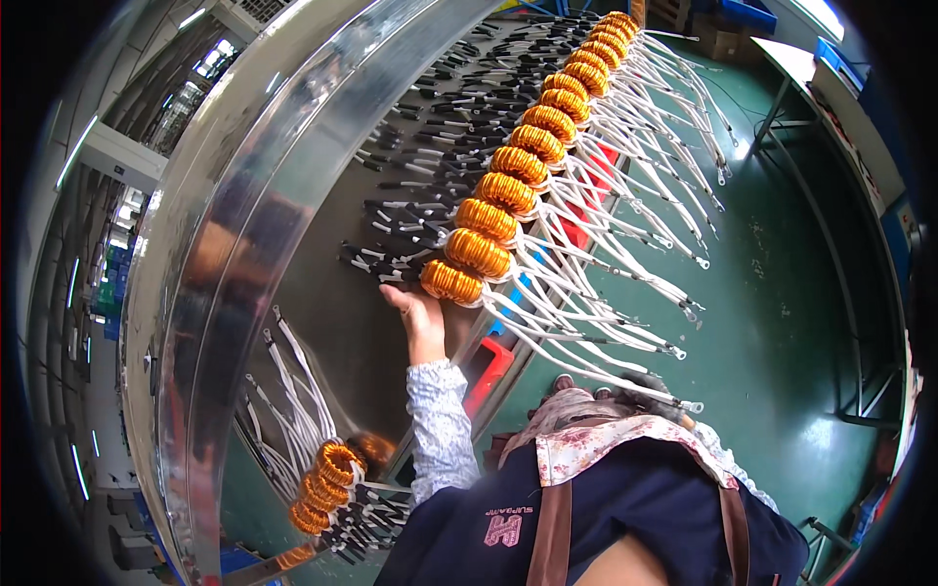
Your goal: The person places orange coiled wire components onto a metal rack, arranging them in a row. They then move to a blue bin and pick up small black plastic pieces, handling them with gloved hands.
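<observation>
A long row of toroidal coils [508, 193] wound in copper-coloured wire runs away from me along the metal table [322, 254]. White leads [625, 234] with ring terminals hang off its right edge, while black-sleeved leads [401, 220] lie to the left. My left hand [421, 317] is at the nearest coil [452, 282], its thumb stretched out by the black-sleeved ends; the coil and leads hide the other fingers. My right hand [687, 422] shows only in a small part near the lowest white leads, beside a dark shape; its fingers are hidden.
A clear, shiny panel [264, 225] curves along the left side. Another coil group [327, 483] with leads sits at lower left. Red [490, 374] and blue [508, 293] bins are under the table's right edge. A workbench [796, 63] stands across the green floor.
</observation>
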Demonstrator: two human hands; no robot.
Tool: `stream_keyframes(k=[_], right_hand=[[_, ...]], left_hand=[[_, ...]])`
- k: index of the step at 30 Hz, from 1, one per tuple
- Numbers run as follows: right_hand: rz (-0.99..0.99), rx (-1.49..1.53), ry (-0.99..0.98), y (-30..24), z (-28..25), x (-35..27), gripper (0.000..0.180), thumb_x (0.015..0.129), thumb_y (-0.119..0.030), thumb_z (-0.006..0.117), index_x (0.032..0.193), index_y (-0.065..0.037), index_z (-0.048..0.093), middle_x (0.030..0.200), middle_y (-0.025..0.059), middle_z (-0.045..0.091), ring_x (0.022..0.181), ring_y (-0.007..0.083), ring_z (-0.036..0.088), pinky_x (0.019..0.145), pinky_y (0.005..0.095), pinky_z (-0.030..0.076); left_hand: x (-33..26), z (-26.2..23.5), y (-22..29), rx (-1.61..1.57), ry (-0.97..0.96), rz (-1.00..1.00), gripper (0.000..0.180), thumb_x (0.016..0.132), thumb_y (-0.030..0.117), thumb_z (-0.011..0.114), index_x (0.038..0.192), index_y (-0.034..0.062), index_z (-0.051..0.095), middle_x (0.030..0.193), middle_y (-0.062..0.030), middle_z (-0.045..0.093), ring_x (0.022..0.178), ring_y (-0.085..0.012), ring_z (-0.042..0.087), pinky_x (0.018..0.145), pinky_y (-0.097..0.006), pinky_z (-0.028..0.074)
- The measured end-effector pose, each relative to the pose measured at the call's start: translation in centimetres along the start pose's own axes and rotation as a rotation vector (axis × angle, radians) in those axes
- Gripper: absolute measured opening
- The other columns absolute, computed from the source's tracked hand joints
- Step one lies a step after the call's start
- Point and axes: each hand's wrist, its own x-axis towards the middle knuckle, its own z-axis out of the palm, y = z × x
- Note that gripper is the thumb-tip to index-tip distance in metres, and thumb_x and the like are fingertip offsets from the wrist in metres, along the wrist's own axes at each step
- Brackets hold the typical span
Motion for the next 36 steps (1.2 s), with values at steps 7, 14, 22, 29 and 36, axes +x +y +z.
stream_keyframes(k=[7, 14, 22, 29, 36], right_hand=[[-0.124, 0.359, 0.395, 3.0, -13.2, -1.9, 0.024, 0.084, -0.014, 0.060, 0.103, -0.001, 0.057, 0.080, 0.0081, 0.061, 0.063, 0.0169, 0.056, 0.052, 0.0268, 0.045], [-0.754, 0.079, 0.429, -9.0, -7.8, -4.6, 0.027, 0.089, -0.018, 0.055, 0.109, 0.000, 0.056, 0.090, 0.0111, 0.063, 0.076, 0.0185, 0.060, 0.071, 0.0279, 0.050], [-1.160, 0.387, -0.857, -18.7, 8.9, -16.7, 0.024, 0.091, -0.015, 0.052, 0.114, -0.010, 0.046, 0.099, 0.0048, 0.062, 0.079, 0.0262, 0.066, 0.089, 0.0465, 0.040], [-1.096, 0.406, -1.360, -20.6, 17.6, -17.8, 0.022, 0.091, -0.013, 0.053, 0.112, -0.010, 0.048, 0.098, 0.0013, 0.062, 0.078, 0.0232, 0.066, 0.088, 0.0445, 0.039], [-0.979, 0.229, -1.395, -17.5, 24.7, -16.1, 0.024, 0.090, -0.017, 0.054, 0.111, -0.006, 0.050, 0.096, 0.0033, 0.061, 0.082, 0.0197, 0.062, 0.083, 0.0379, 0.042]], left_hand=[[-3.8, 8.9, 3.9, 1.481, -0.353, 0.860, 0.034, 0.095, 0.027, 0.043, 0.123, 0.0120, 0.055, 0.139, -0.0165, 0.035, 0.129, -0.0403, 0.027, 0.106, -0.047, 0.019], [-0.9, 7.9, 4.2, 1.494, -0.306, 0.399, 0.037, 0.096, 0.031, 0.039, 0.120, 0.0097, 0.057, 0.117, -0.0136, 0.059, 0.119, -0.0287, 0.049, 0.105, -0.041, 0.031], [-1.7, 6.7, 4.0, 1.605, -0.212, 0.322, 0.045, 0.089, 0.046, 0.051, 0.119, 0.0132, 0.060, 0.116, -0.0139, 0.061, 0.123, -0.0240, 0.047, 0.107, -0.039, 0.025], [-0.3, 7.4, 3.5, 1.511, -0.182, 0.441, 0.061, 0.086, 0.055, 0.051, 0.127, 0.0098, 0.050, 0.127, -0.0231, 0.048, 0.124, -0.0329, 0.042, 0.100, -0.036, 0.035], [-9.2, 8.0, 5.7, 1.032, -0.222, 0.558, 0.062, 0.096, 0.034, 0.043, 0.145, 0.0081, 0.015, 0.149, -0.0208, 0.014, 0.140, -0.0337, 0.007, 0.110, -0.039, 0.015]])
